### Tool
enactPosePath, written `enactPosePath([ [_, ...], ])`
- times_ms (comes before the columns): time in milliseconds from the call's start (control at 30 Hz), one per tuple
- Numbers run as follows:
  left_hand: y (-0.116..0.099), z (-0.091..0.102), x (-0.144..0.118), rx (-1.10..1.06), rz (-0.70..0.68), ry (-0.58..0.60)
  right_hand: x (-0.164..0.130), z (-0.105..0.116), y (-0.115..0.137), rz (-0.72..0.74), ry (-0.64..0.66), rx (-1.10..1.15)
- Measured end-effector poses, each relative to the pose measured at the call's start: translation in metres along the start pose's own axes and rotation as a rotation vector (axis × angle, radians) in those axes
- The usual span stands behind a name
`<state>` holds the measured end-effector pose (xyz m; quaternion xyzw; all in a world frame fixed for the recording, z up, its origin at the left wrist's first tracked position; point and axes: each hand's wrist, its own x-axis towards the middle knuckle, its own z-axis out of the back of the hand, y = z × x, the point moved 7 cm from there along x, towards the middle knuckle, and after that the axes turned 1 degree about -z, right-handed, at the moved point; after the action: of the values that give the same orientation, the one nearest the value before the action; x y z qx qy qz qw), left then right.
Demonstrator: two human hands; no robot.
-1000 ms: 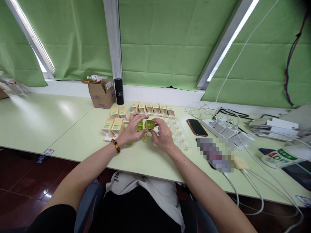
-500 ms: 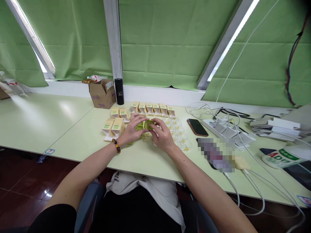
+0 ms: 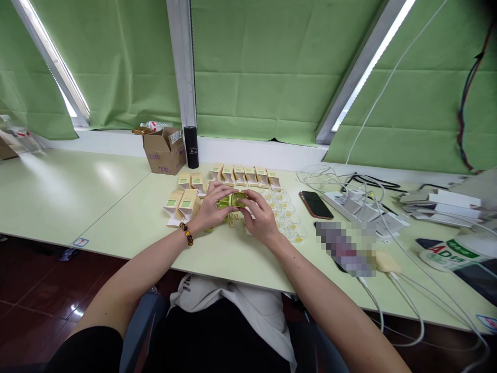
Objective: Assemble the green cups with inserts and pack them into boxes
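Observation:
Between both hands is a small translucent green square case (image 3: 239,199), held just over the table. My left hand (image 3: 212,207), with a beaded bracelet at its wrist, is closed around the case's left side. My right hand (image 3: 261,216) has its fingers closed on the right side, the fingertips at its opening. Its inside is too small to make out. Several small yellow pieces (image 3: 232,218) lie on the table below. Clear plastic shells with yellow spots (image 3: 289,220) are grouped beside my right hand. Small cream cartons (image 3: 188,202) stand left of my left hand.
A row of opened cream cartons (image 3: 250,175) runs along the back. Behind them at the left are a cardboard box (image 3: 165,158) and a black bottle (image 3: 191,147). A phone (image 3: 315,204), a power strip (image 3: 359,207) and tangled white cables lie to the right.

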<state>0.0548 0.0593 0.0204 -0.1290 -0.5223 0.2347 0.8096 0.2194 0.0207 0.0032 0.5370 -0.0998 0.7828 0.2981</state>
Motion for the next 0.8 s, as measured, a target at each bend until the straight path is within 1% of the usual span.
enactPosePath([
  [133, 0.0, 0.0, -0.001, -0.007, -0.002, -0.015, 0.0, -0.001, -0.001, -0.014, 0.009, 0.005],
  [333, -0.001, 0.001, -0.001, -0.001, -0.028, -0.045, 0.001, -0.002, 0.0, 0.023, 0.0, 0.044],
  [567, 0.001, 0.002, 0.0, -0.018, -0.015, -0.056, -0.001, 0.001, -0.001, -0.012, -0.02, 0.031],
  [633, 0.005, 0.001, 0.0, -0.046, 0.019, -0.057, -0.001, 0.004, 0.002, -0.015, -0.046, 0.029],
  [800, 0.016, 0.001, 0.001, -0.099, 0.19, -0.073, -0.001, 0.005, 0.007, -0.055, -0.039, 0.093],
])
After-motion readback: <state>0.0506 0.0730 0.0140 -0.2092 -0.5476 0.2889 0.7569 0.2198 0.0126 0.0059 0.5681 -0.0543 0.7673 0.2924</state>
